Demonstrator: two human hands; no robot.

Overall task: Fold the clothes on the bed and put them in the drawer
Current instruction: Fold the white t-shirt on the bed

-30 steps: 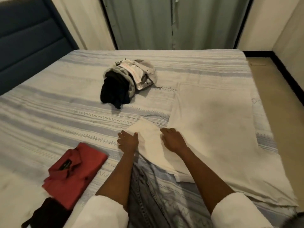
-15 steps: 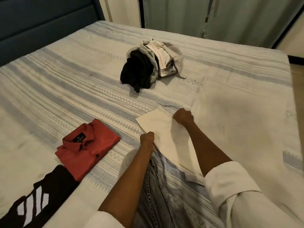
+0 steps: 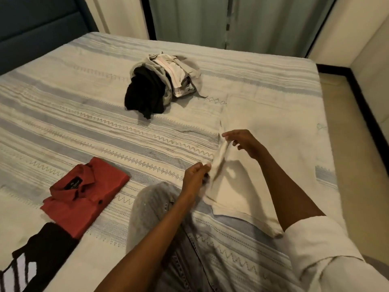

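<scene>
The wide bed w/ cream-and-blue striped woven cover [image 3: 88, 114] fills most of the view; a dark blue padded headboard [image 3: 35, 28] is seen at upper left, grey-green curtains [image 3: 231, 20] behind the far edge. A large cream cloth garment [image 3: 277, 140] is spread flat over the right half of the bed; its near-left corner is lifted off the cover and bunched between both hands. An unfolded heap of grey, black and white clothes [image 3: 162, 85] lies near the bed centre, well apart from the hands. A folded red collared shirt [image 3: 84, 194] is laid on the cover at lower left, btwn the heap and the near edge. A black garment w/ white stripes [image 3: 35, 258] lies just beside the red shirt, at the lower-left corner, partly cut off by the frame. A knee in grey denim [image 3: 151, 209] rests on the bed below the left forearm.

Left hand [image 3: 195, 179]: fingers curled, cream cloth edge pinched at the fingertips. Right hand [image 3: 242, 142]: thumb and forefinger closed on a fold of the same cloth, approx. above the left hand; remaining fingers loosely spread. White rolled sleeves are visible on both arms.
</scene>
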